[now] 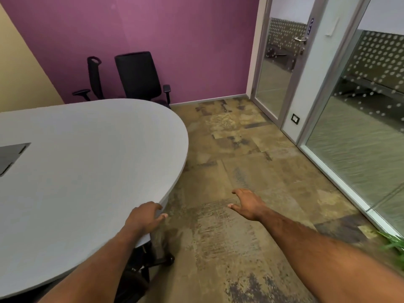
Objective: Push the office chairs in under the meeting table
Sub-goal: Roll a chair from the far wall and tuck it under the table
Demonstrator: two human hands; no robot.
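The grey meeting table (87, 149) with a rounded end fills the left half of the view. Two black office chairs stand at its far side by the purple wall: a wide-backed chair (140, 77) and a narrower chair (94, 79) turned sideways. Under the table's near edge, the black wheeled base of another chair (157, 261) shows. My left hand (144, 217) hovers over the table's near right edge, fingers spread, holding nothing. My right hand (247, 204) reaches out over the carpet to the right of the table, open and empty.
Patterned brown carpet (229, 149) stretches to the right of the table. A glass door (282, 62) and frosted glass partition (360, 127) line the right side. A green plant (393, 243) peeks in at lower right. A dark cable hatch (11, 156) is set into the tabletop.
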